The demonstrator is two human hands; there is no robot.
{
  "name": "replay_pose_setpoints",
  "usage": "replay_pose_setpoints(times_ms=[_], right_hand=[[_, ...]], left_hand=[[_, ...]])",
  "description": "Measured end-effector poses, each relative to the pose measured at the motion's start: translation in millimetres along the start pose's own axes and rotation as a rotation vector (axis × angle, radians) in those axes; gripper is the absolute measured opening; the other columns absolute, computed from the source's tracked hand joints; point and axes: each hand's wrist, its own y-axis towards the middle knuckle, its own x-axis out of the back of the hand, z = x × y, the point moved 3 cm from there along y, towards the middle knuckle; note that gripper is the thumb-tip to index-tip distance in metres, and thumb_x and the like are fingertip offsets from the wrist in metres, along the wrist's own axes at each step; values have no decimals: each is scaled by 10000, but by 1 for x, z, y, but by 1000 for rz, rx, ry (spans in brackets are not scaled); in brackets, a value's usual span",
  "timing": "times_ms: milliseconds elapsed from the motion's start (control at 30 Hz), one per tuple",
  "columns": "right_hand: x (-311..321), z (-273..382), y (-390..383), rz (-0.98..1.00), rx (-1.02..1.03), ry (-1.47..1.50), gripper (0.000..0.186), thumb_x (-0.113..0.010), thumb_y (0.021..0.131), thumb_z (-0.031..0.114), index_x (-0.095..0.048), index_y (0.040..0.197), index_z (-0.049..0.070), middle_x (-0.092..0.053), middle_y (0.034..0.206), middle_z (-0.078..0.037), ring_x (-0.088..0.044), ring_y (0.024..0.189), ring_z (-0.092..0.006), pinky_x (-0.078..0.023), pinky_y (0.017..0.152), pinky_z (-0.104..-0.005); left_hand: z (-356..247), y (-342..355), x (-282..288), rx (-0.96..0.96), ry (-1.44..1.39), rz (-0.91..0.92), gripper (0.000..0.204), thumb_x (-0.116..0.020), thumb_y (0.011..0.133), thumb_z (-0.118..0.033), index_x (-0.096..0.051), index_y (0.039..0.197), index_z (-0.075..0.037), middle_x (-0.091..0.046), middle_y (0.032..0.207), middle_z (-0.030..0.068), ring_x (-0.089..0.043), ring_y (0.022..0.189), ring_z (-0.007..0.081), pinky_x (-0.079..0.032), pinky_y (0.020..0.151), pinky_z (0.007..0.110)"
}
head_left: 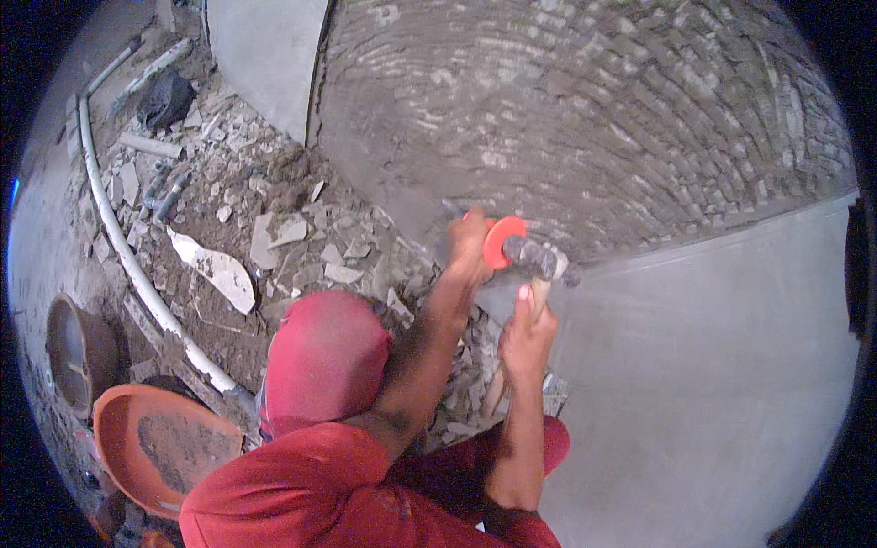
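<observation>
My left hand (pixel 470 241) is wrapped around a chisel with a round orange hand guard (pixel 504 243). The chisel's tip is near the lower edge of a rough, pitted grey-brown wall (pixel 585 119). In my right hand (pixel 528 340) is a hammer, gripped by its wooden handle (pixel 540 294). The grey hammer head (pixel 537 258) is right at the guarded end of the chisel; whether they touch, I cannot tell. Broken plaster pieces (pixel 340 273) lie just left of and below my left hand.
Smooth grey surfaces (pixel 703 393) border the rough area at right and top left. Rubble covers the ground at left, with a large pale shard (pixel 215 271). A white pipe (pixel 119 219) curves past it. An orange basin (pixel 114 429) holding grey material and a round dark container (pixel 99 352) stand lower left.
</observation>
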Motion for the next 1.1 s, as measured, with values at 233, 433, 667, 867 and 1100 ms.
replay_pose_setpoints(times_ms=[233,433,667,867,1100], right_hand=[[23,-5,-48,-132,-273,443,487,-402,977,533,-409,760,97,-373,505,8,-369,369,-106,-316,334,-247],[45,39,-58,-216,-130,653,566,-351,935,662,-393,837,106,-358,520,6,-355,364,-96,-321,324,-243],[66,61,-86,-288,289,921,562,-481,878,662,-392,879,107,-408,533,-17,-375,364,-112,-372,317,-260],[23,32,-67,-294,387,-233,463,-519,954,455,-427,677,96,-477,546,-14,-440,422,-124,-330,371,-252],[27,30,-81,-288,14,795,466,-505,964,434,-411,656,98,-442,518,8,-464,453,-95,-344,383,-263]], left_hand=[[11,-26,20,380,92,-335,300,-574,862,-319,-609,813,-25,-603,712,99,-583,603,247,-469,537,399],[-15,-49,-18,300,138,-131,307,-606,870,-328,-611,808,-27,-564,667,64,-535,557,176,-439,520,366],[-30,-47,-32,315,95,-53,234,-557,845,-220,-513,717,-29,-509,626,42,-489,498,139,-416,445,339],[-36,-37,-34,77,322,49,271,-554,833,-237,-553,740,18,-551,659,79,-525,531,172,-421,471,379],[-51,-45,-41,248,276,-90,315,-538,849,-252,-579,782,53,-574,677,117,-551,569,212,-442,527,404]])
